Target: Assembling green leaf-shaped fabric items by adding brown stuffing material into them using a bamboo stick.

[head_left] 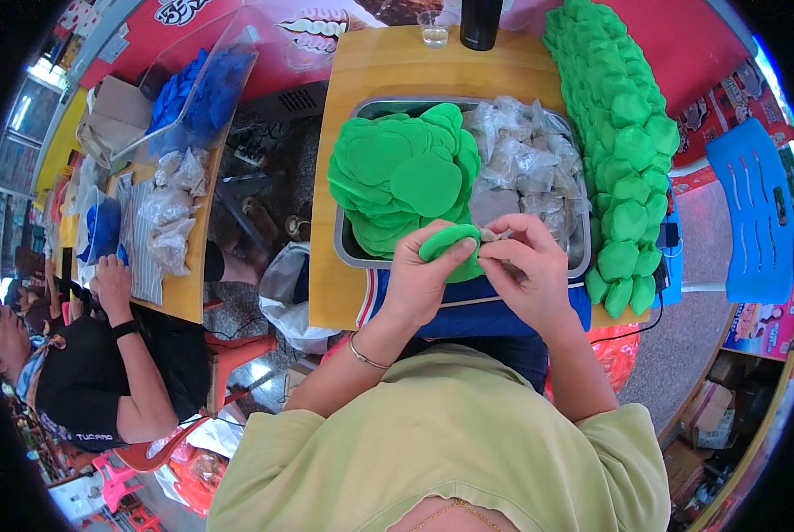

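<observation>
My left hand [424, 275] and my right hand [530, 266] together hold a green round piece [450, 244], folded over, just in front of a metal tray [353, 253]. The thumb of my left hand presses on the piece while the fingers of my right hand pinch its right edge. In the tray lies a heap of flat green rounds [401, 173] on the left and several small clear bags of filling [526, 160] on the right. A long row of finished folded green pieces [623, 142] runs along the right side of the wooden table [379, 71].
A clear cup [434, 28] and a black bottle [481, 22] stand at the table's far edge. Another person [86, 372] sits at the left beside a second table [184, 293] with blue pieces [188, 93] and clear bags. A blue plastic chair [756, 213] stands right.
</observation>
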Available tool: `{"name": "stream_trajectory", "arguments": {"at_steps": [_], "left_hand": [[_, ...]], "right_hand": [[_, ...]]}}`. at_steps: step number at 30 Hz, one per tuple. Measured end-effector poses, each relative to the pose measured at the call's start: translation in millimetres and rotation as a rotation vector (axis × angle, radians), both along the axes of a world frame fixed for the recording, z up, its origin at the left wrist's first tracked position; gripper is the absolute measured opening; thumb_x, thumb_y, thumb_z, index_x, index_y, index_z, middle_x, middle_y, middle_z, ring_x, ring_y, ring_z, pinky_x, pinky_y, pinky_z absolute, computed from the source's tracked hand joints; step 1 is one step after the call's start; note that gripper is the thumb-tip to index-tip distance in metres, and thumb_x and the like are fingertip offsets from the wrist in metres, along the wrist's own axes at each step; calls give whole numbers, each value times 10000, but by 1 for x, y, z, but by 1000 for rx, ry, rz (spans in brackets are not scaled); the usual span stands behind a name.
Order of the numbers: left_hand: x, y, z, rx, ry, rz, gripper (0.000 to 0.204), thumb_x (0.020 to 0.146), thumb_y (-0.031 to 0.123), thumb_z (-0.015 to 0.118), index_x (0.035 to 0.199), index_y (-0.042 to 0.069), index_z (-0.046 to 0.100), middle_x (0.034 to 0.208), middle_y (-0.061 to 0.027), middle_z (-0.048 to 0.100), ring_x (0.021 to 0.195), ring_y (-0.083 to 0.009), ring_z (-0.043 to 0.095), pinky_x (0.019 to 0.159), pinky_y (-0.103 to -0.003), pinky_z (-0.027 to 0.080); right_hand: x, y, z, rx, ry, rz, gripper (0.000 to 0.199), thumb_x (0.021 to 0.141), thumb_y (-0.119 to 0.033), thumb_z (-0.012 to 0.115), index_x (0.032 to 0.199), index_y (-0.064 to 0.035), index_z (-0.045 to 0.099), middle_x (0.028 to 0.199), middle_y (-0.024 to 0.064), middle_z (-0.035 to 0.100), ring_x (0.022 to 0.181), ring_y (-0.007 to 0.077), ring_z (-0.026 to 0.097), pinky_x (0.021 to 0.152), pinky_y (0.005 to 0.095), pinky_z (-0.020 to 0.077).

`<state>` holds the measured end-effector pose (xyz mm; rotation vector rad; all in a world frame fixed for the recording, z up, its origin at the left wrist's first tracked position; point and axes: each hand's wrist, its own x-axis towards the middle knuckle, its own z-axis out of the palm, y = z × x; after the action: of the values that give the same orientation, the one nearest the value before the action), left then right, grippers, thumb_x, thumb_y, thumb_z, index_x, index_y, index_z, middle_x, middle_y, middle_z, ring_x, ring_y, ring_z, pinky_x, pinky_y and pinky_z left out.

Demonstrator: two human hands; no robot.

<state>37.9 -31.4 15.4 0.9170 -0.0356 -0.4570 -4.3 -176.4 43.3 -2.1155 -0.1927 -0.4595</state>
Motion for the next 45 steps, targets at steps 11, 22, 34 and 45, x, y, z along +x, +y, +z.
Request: {"name": "stream_trajectory", "arguments": {"at_steps": [11,22,34,45], "left_hand": [[-2,2,-2,-26,106,1,127,821,74,643,941,38,625,876,-20,627,810,-80,581,682,-236,486],[2,6,11,-106,197,-26,111,836,102,632,929,50,603,882,-22,623,810,-97,589,680,-257,496],[-1,0,-1,150,-186,16,137,832,96,636,944,18,644,891,-26,627,837,-80,552,740,-231,444],[9,9,0,86,-31,-35,171,810,73,654,968,14,625,891,-21,626,798,-75,566,702,-221,464]], "right_hand": [[3,9,-2,344,114,-157,222,691,-8,697,890,-30,600,896,84,594,800,191,594,673,271,471],[0,3,-2,191,69,-40,200,693,-1,697,872,-61,632,916,77,591,736,141,582,551,229,463],[1,6,-14,164,66,-124,223,710,24,677,913,-49,618,876,79,562,728,142,584,612,238,487],[1,3,-5,63,41,31,297,683,45,650,958,-58,609,933,100,579,882,252,584,762,310,485]]}}
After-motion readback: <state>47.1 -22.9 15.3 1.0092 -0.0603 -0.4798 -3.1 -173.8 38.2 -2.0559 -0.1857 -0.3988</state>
